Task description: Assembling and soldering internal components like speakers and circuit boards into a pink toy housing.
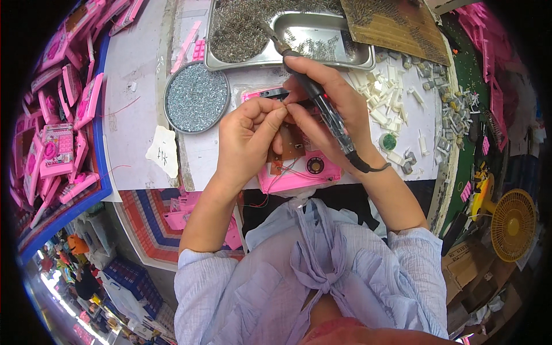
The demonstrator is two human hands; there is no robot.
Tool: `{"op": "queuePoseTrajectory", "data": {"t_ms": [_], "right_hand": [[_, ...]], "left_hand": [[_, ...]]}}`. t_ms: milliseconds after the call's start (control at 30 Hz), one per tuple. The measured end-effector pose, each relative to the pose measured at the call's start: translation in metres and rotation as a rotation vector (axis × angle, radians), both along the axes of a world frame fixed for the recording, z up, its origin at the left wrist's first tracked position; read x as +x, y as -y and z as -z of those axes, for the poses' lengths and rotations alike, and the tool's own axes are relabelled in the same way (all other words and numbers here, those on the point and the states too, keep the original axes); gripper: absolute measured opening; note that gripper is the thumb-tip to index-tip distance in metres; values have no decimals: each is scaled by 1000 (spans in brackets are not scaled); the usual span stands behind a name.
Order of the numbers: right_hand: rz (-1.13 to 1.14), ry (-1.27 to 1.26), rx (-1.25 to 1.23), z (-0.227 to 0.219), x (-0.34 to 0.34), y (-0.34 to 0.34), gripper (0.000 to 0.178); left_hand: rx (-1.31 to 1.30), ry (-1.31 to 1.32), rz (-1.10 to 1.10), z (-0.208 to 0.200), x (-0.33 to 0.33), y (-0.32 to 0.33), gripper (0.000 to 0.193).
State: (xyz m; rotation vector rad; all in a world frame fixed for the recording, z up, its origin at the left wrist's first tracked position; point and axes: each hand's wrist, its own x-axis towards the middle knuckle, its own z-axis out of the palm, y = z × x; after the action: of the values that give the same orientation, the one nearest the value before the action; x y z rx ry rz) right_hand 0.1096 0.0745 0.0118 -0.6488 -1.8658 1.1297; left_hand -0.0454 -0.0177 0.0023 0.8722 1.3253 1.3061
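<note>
An open pink plastic toy housing (277,183) lies at the table's front edge, with a brown circuit board (294,148), thin wires and a round black speaker (315,165) in it. Above it, my left hand (246,135) is closed in a pinch, thumb against forefinger. What it pinches is too small to make out. My right hand (345,106) has a black electric screwdriver (313,89) lying across it, tip pointing to the far left. Its thumb and fingertips meet those of my left hand. Both hands cover the far part of the housing.
Left of my hands stands a round dish of small silvery screws (197,98). A metal tray (316,62) of tiny springs is behind, with cardboard (391,26) beside it. White plastic parts (385,95) and grey motors (448,106) lie right. Pink housings (57,149) fill a bin left.
</note>
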Motion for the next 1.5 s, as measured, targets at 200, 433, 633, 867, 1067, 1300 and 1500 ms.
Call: {"op": "queuePoseTrajectory", "data": {"t_ms": [200, 433, 633, 867, 1067, 1300, 1500], "right_hand": [[23, -28, -23, 3, 0, 2, 60], [59, 25, 117, 6, 5, 7, 59], [111, 65, 285, 0, 52, -6, 56], [92, -2, 285, 3, 91, 9, 40], [-71, 63, 313, -1, 91, 9, 33], [-92, 108, 354, 4, 79, 11, 32], [-77, 86, 367, 10, 76, 11, 33]], "left_hand": [[-41, 42, 27, -5, -3, -1, 13], [11, -91, -61, 0, -1, 1, 9], [240, -748, -43, -2, 0, -8, 8], [184, -837, -61, 0, 9, -6, 10], [255, -927, -68, 10, 5, -6, 6], [253, -881, -99, 12, 7, -8, 10], [257, -883, -110, 11, 6, -7, 10]]}}
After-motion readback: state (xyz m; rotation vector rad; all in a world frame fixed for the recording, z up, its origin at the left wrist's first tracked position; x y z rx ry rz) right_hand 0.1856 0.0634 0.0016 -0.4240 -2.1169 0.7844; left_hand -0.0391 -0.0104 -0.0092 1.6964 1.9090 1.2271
